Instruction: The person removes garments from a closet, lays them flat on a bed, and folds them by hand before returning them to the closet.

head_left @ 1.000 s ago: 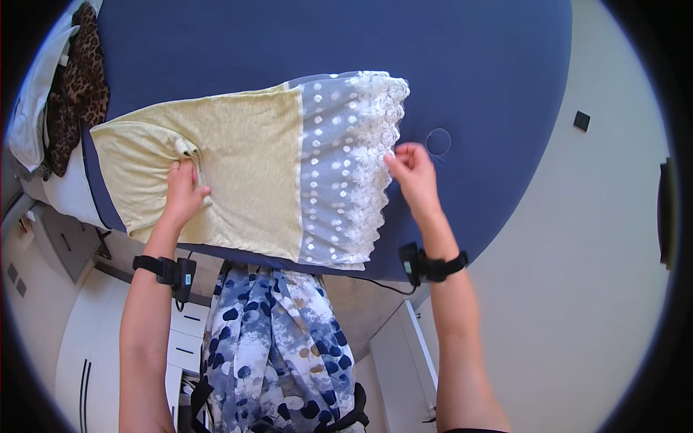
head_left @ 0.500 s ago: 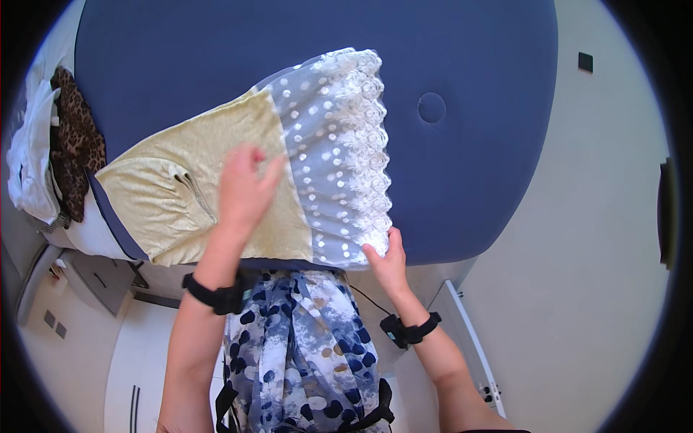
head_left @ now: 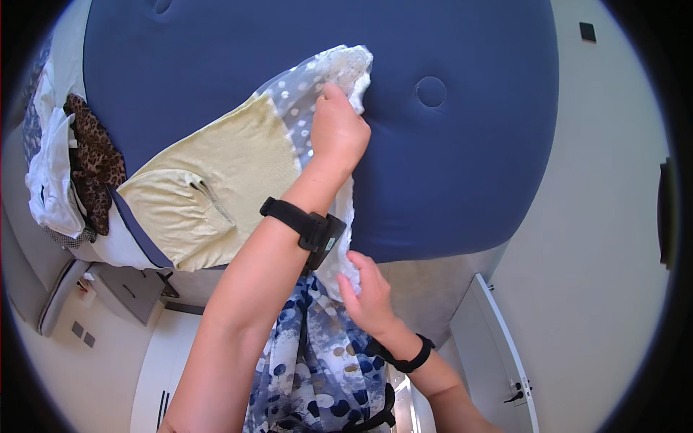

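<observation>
A pale yellow garment (head_left: 245, 137) lies spread on the blue bed surface, its left end folded over and gathered. Along its right side runs a sheer white dotted band with a lace hem (head_left: 339, 65). My left hand (head_left: 341, 130) reaches across the garment, its fingers closed on the far part of the lace hem. Down at the bed's near edge, my right hand (head_left: 368, 296) pinches the near end of that hem, which hangs just over the edge. My left forearm hides the middle of the lace band.
White clothing (head_left: 52, 173) and a leopard-print cloth (head_left: 94, 159) are piled at the bed's left edge. The blue bed surface (head_left: 447, 166) extends right and far, with a round dimple. Beyond it stands a pale wall; a white door (head_left: 494, 346) is at lower right.
My left hand has moved right and away from me, from above the yellow fabric to the lace. My right hand has drawn the near hem end toward me. The lace now looks bunched.
</observation>
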`<state>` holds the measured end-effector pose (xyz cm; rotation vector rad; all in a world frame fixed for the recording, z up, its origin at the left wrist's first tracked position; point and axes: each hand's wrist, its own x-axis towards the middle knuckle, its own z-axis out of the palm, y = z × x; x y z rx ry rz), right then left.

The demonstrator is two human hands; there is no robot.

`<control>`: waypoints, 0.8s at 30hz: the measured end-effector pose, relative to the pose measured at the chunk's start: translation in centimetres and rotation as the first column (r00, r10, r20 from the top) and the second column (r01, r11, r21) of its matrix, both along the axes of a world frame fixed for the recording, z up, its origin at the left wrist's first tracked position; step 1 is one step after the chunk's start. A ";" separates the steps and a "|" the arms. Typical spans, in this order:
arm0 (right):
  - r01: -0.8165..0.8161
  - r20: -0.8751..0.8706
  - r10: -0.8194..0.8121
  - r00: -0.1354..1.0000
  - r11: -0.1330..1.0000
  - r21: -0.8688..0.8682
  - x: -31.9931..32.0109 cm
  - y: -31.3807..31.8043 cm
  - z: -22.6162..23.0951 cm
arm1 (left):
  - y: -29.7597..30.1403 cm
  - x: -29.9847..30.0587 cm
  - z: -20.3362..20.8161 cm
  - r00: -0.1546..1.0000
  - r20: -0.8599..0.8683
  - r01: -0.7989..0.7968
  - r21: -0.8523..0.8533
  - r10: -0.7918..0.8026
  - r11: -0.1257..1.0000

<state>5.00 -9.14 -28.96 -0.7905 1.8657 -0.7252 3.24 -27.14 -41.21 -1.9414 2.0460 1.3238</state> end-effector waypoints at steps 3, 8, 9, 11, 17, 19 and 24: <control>0.025 0.003 -0.025 1.000 1.000 0.000 -0.1 0.1 0.8 | -1.0 1.6 0.7 0.980 -0.188 -0.055 0.063 0.066 0.996; -0.042 0.123 0.032 0.992 0.995 0.085 1.9 -0.2 2.2 | -1.0 6.3 2.4 0.705 -0.559 -0.293 0.330 0.436 0.897; -0.075 0.153 0.063 0.986 0.994 0.074 2.6 -0.5 2.7 | -1.4 7.5 3.7 0.703 -0.561 -0.303 0.319 0.437 0.898; -0.110 0.169 0.096 0.981 0.991 0.074 4.4 -1.3 3.5 | -2.1 10.0 6.2 0.640 -0.585 -0.279 0.428 0.499 0.860; -0.333 0.379 0.361 0.852 0.933 -0.138 12.7 -4.2 5.3 | -4.7 22.3 12.7 0.523 -0.679 -0.343 0.384 0.514 0.857; -0.378 0.424 0.421 0.802 0.907 -0.187 15.9 -5.1 5.7 | -5.4 27.1 13.7 0.580 -0.661 -0.372 0.305 0.476 0.877; -0.404 0.380 0.457 0.804 0.889 -0.213 25.4 -5.8 1.8 | -6.8 39.0 8.2 0.665 -0.528 -0.427 0.310 0.528 0.849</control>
